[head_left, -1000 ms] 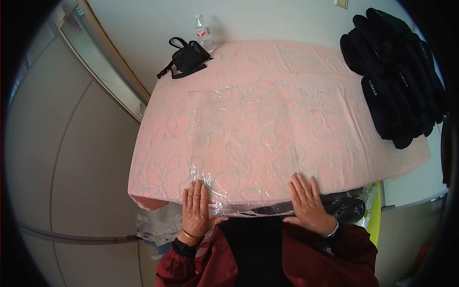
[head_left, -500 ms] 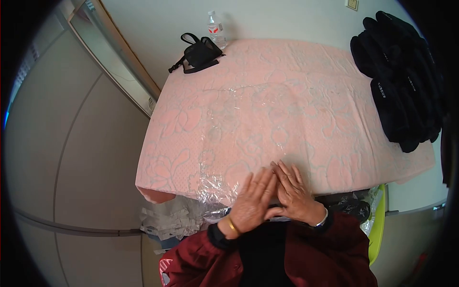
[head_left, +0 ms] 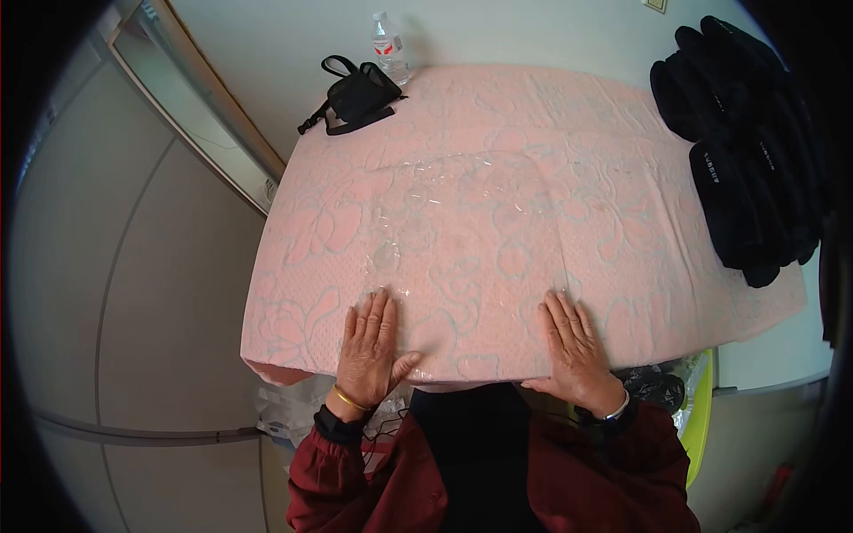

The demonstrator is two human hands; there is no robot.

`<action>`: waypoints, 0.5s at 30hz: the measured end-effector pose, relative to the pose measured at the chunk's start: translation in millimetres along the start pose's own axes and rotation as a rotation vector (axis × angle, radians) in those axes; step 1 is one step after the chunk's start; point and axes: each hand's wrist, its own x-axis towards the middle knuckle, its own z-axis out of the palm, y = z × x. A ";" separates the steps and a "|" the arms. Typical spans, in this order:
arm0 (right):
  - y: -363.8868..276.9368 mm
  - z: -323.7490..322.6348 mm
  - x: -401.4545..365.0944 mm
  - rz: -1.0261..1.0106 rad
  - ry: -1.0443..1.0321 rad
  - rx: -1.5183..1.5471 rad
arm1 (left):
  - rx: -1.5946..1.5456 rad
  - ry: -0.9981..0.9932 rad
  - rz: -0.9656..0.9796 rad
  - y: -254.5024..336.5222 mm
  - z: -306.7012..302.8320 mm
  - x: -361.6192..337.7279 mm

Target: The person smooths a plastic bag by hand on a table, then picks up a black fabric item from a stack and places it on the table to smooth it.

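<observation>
A clear plastic bag [head_left: 462, 231] lies flat on the pink floral cloth [head_left: 315, 235] that covers the table, its edges showing as shiny creases. On the bag's near left side, my left hand [head_left: 369, 351] rests palm down with the fingers stretched out and the thumb apart. My right hand [head_left: 573, 351] lies flat at the near right side of the bag, fingers extended toward the far side. Neither hand grips anything. The near end of the plastic reaches the table's front edge between my wrists.
Black folded fabric items [head_left: 742, 160] with small white lettering are piled at the right. A black pouch [head_left: 360, 96] with straps and a clear water bottle [head_left: 389, 49] stand at the back left. Below the front edge at right is a lime-green container [head_left: 700, 426].
My hands were close together near the middle of the front edge. They have spread apart, the left one moving far to the left, the right one slightly right. The plastic's near end looks flatter.
</observation>
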 end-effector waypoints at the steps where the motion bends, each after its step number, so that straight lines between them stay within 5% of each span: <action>1: -0.7 0.6 -2.2 0.002 0.002 0.000 | 0.001 0.000 0.003 -0.9 -1.9 -2.8; 15: -25.8 -5.4 -53.0 -0.077 0.048 0.056 | 0.006 0.078 -0.044 21.2 14.7 -85.1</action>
